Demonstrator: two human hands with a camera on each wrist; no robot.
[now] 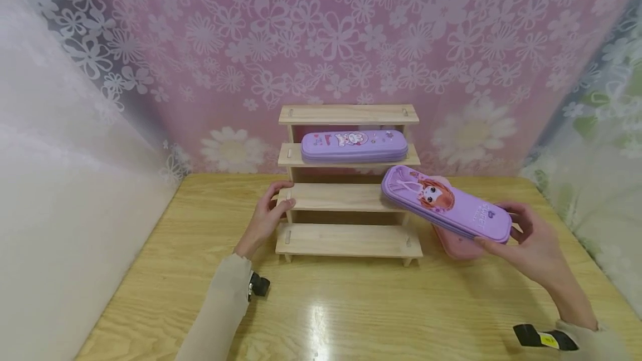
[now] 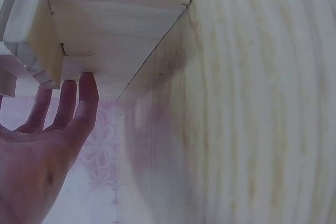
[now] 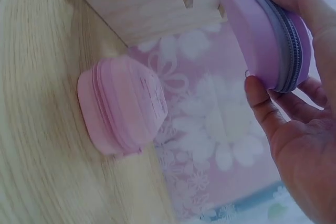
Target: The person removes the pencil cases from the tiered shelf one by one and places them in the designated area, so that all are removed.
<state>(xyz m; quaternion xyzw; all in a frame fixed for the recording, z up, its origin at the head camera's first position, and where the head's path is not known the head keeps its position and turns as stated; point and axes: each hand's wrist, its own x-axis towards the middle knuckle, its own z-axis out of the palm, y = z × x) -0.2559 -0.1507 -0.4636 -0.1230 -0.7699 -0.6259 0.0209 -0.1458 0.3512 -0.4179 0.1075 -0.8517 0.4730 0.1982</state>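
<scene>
A purple zippered pencil case [image 1: 446, 205] with a red-haired girl printed on its lid is held at its right end by my right hand [image 1: 536, 244]. Its far left end overlaps the right side of a stepped wooden shelf [image 1: 346, 238] in the head view; contact cannot be told. In the right wrist view, thumb and fingers pinch the case [image 3: 262, 30] around its zipper. My left hand [image 1: 263, 219] grips the left end of the shelf's second step from the bottom, thumb on top. Another purple pencil case [image 1: 353, 146] with a rabbit print lies on the step above.
A pink pencil case [image 1: 458, 247] lies on the wooden table [image 1: 200, 305] right of the shelf, partly covered by the held case in the head view. Behind the shelf hangs a pink flowered curtain [image 1: 321, 32]; pale cloth flanks both sides.
</scene>
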